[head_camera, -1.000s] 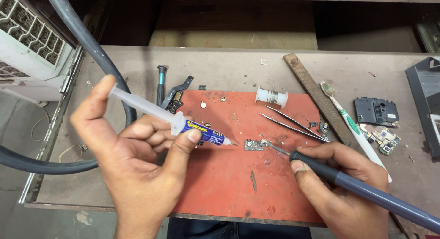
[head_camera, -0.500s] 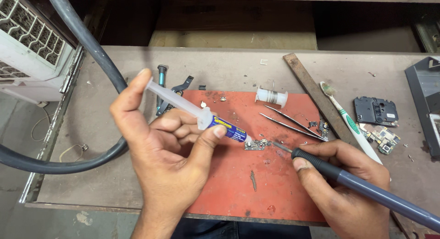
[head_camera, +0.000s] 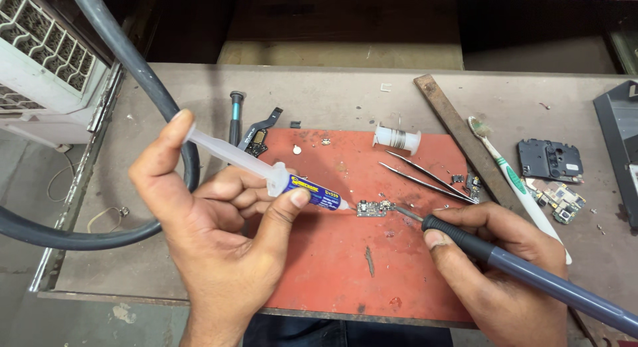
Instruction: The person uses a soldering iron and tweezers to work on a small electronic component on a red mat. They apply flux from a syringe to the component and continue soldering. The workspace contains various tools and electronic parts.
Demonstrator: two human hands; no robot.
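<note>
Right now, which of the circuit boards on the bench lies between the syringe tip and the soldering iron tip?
The small circuit board on the red mat; the others lie off the mat, near the toothbrush.

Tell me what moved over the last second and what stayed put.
The left hand carried the syringe rightward and down, until its tip reached the small circuit board on the red mat; it kept its grip, thumb on the plunger. The right hand kept hold of the soldering iron, tip at the board's other side. Tweezers, toothbrush and hose stayed put.
</note>
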